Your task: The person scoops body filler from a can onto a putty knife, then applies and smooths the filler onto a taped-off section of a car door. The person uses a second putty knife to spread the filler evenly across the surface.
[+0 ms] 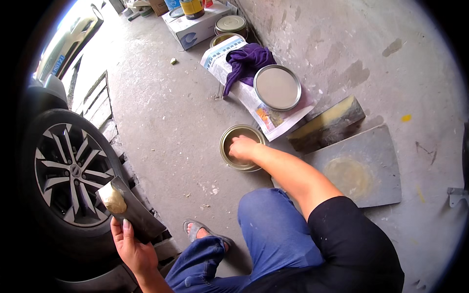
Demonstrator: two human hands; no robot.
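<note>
My left hand (133,248) grips the lower edge of a dark, flat board (139,215) between thumb and fingers, beside the car wheel. A smooth yellowish lump of putty-like paste (114,201) sits at the board's upper left end. My right hand (243,148) reaches inside an open round metal can (225,158) on the floor. Its fingers are curled together; whatever they hold, if anything, is hidden down in the can. The can's inside looks brownish yellow, and how full it is cannot be seen.
A car wheel (74,171) stands at the left. Beyond the can lie newspaper (244,100), a purple cloth (246,61) and a round lid (277,88). At the right are a paste-smeared block (330,122) and a grey panel (386,161). Cans (230,23) and a white box (195,31) stand farther back.
</note>
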